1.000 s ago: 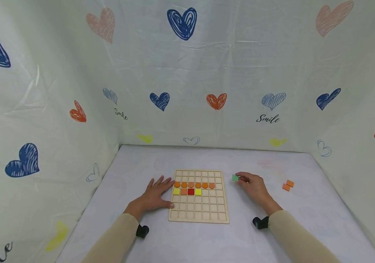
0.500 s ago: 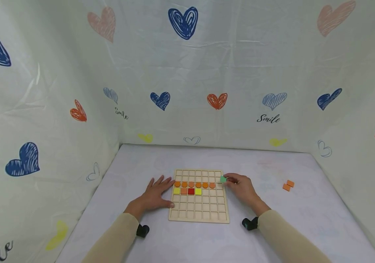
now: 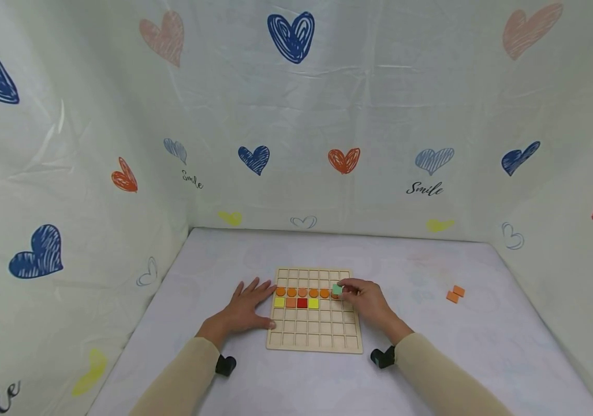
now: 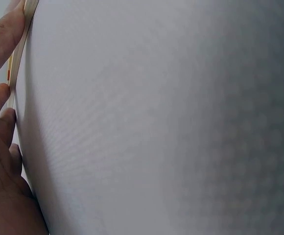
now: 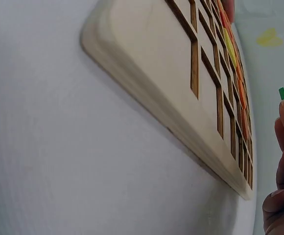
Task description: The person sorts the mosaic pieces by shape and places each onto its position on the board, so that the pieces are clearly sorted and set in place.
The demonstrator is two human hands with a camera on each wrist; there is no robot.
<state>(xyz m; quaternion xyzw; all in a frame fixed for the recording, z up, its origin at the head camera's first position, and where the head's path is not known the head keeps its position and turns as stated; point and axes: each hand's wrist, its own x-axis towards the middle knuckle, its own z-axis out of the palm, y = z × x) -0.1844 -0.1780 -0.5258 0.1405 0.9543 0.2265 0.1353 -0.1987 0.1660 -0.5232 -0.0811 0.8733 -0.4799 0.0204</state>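
A wooden grid board (image 3: 314,341) lies on the table in front of me. Across its third row runs a line of round orange pieces (image 3: 302,293). Below them sit a yellow square (image 3: 279,302), an orange square (image 3: 291,302), a red square (image 3: 302,303) and another yellow square (image 3: 313,303). My left hand (image 3: 241,309) rests at the board's left edge with fingers spread, thumb and fingertips touching it. My right hand (image 3: 366,299) pinches a green square tile (image 3: 337,289) over the right part of the board, overlapping the last round piece. In the right wrist view the tile (image 5: 282,93) appears edge-on above the fingertips.
Two loose orange square tiles (image 3: 455,293) lie at the right side of the table (image 3: 405,393). A white curtain (image 3: 296,104) printed with hearts stands behind the table and along both sides.
My right hand has carried the green tile leftward, from beside the board to above its right columns. The left hand stays at the board's left edge.
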